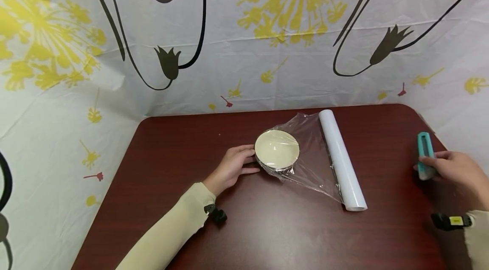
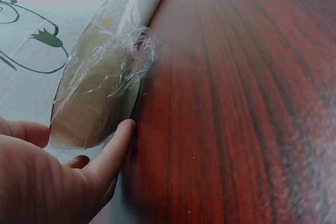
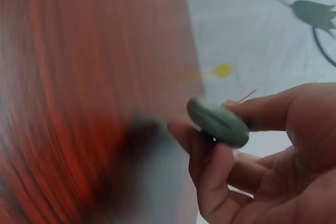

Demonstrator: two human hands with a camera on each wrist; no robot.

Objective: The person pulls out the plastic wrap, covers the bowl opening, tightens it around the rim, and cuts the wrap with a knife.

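A cream bowl (image 1: 277,149) stands on the table with clear plastic wrap (image 1: 311,164) stretched across its top and crumpled along its side. My left hand (image 1: 232,164) touches the bowl's left side, its fingers and thumb spread and fairly straight. In the left wrist view, the fingertips lie right at the wrapped bowl (image 2: 94,98). The wrap runs to a white roll (image 1: 343,159) lying to the right of the bowl. Far to the right, my right hand (image 1: 458,171) grips a teal box cutter (image 1: 425,153); its slotted end (image 3: 218,121) shows between thumb and fingers in the right wrist view.
The dark red wooden table (image 1: 183,147) has rounded back corners. A white floral sheet (image 1: 237,49) hangs behind it and along both sides, close to the right edge near the right hand.
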